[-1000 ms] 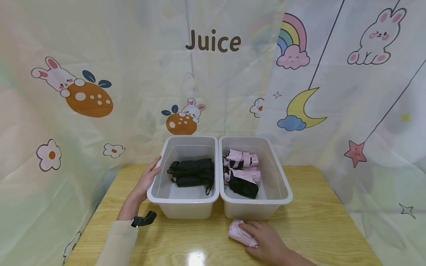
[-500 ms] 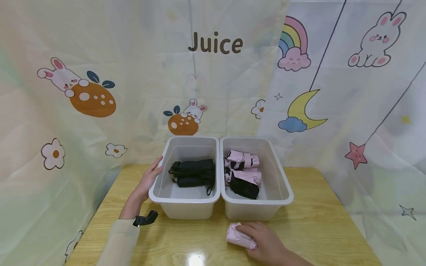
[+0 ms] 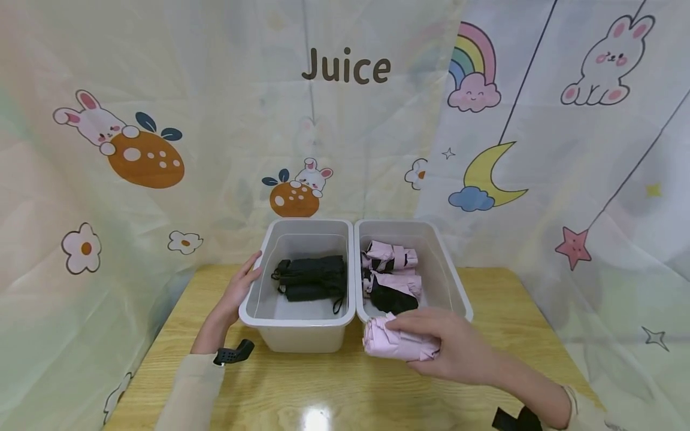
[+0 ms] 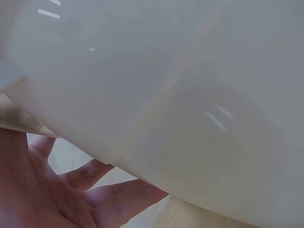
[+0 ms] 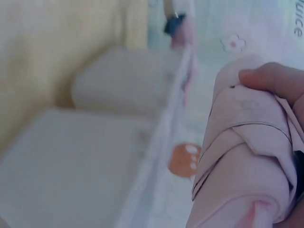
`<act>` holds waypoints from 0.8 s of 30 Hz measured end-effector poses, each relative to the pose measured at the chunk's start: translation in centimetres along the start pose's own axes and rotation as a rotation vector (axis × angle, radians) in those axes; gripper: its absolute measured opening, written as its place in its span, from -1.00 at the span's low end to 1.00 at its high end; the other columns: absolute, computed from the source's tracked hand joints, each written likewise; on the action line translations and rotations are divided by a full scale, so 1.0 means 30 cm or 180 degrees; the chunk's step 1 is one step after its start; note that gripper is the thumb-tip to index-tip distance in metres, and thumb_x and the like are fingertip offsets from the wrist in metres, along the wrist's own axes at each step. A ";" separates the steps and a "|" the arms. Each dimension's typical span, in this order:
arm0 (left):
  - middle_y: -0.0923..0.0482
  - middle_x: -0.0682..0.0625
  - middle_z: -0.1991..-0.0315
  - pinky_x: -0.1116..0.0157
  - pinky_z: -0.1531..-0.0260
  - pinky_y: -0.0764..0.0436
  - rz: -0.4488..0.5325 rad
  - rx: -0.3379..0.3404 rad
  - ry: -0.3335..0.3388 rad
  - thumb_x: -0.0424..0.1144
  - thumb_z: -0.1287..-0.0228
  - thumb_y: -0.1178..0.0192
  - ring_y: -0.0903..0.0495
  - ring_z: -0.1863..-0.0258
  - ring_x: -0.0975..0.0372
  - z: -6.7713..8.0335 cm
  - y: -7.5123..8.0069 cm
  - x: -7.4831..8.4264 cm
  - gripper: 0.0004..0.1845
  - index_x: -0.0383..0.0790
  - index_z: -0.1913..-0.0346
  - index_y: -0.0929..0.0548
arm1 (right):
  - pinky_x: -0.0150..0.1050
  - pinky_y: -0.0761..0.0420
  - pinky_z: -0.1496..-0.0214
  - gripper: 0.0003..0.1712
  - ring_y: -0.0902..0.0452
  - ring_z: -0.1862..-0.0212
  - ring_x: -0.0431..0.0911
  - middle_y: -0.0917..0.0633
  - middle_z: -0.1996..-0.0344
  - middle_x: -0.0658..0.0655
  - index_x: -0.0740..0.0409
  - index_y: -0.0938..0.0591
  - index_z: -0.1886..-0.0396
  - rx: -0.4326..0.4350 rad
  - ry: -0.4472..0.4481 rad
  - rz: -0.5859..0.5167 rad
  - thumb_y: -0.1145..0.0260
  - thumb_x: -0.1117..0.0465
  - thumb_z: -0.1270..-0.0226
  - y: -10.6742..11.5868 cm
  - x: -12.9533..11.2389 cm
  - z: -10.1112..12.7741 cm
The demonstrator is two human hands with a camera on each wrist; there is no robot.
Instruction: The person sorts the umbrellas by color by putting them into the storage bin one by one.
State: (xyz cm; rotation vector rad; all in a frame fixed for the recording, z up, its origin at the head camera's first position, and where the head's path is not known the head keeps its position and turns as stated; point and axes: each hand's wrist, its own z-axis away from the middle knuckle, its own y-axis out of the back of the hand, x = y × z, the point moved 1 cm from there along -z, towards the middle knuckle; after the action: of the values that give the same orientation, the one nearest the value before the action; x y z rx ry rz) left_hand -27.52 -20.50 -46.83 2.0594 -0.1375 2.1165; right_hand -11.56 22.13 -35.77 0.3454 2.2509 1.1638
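Observation:
My right hand (image 3: 450, 350) grips a folded pink umbrella (image 3: 393, 343) and holds it in the air at the front edge of the right white bin (image 3: 458, 299). In the right wrist view the pink umbrella (image 5: 247, 156) fills the right side, with my thumb on top. That bin holds two pink umbrellas (image 3: 392, 257) and a black one (image 3: 392, 301). My left hand (image 3: 237, 293) rests with straight fingers against the outer left wall of the left white bin (image 3: 259, 299), which holds black umbrellas (image 3: 311, 278). The left wrist view shows my left hand (image 4: 57, 190) under the bin wall (image 4: 180, 95).
The two bins stand side by side at the back middle of a wooden table (image 3: 334, 389). Cartoon-printed curtains (image 3: 162, 149) close in the back and both sides. Bare tabletop lies in front of the bins and to the right.
My right hand has lifted the pink umbrella off the table and carried it up and back to the right bin's front edge. The left hand has stayed on the left bin.

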 end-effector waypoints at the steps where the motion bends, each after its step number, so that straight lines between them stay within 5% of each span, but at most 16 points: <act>1: 0.09 -0.20 -0.52 -0.12 -0.11 -0.40 0.0020 -0.0005 0.0012 -0.02 -0.57 0.16 -0.20 -0.33 -0.19 0.000 0.000 0.000 -0.37 0.09 -0.57 0.09 | -0.13 -0.57 0.02 -0.25 -0.56 -0.03 -0.16 -0.64 -0.06 -0.13 -0.13 -0.62 -0.18 -0.0009 0.0015 0.0048 -0.62 0.21 0.13 0.025 0.009 -0.018; 12: 0.09 -0.19 -0.52 -0.14 -0.14 -0.36 0.0021 0.0011 0.0005 -0.01 -0.57 0.16 -0.19 -0.33 -0.18 0.007 -0.002 0.008 -0.37 0.11 -0.57 0.08 | -0.04 -0.54 -0.05 -0.27 -0.54 -0.11 -0.03 -0.64 -0.10 0.03 0.02 -0.63 -0.18 -0.0201 0.0021 0.0254 -0.63 0.25 0.10 0.167 0.210 -0.202; 24: 0.11 -0.18 -0.53 -0.14 -0.16 -0.33 0.0020 0.0001 -0.0015 -0.02 -0.57 0.16 -0.17 -0.35 -0.16 0.010 -0.006 0.010 -0.38 0.09 -0.57 0.08 | -0.17 -0.56 0.04 -0.27 -0.53 -0.07 -0.13 -0.61 -0.15 0.02 0.05 -0.60 -0.23 -0.0602 -0.0077 -0.0082 -0.60 0.32 0.04 0.106 0.445 -0.350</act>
State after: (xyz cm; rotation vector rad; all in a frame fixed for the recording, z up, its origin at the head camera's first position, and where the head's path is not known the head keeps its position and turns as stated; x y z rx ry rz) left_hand -27.22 -20.37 -46.52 2.0671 -0.1446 2.1153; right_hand -28.64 23.32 -33.41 0.2527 2.0976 1.3390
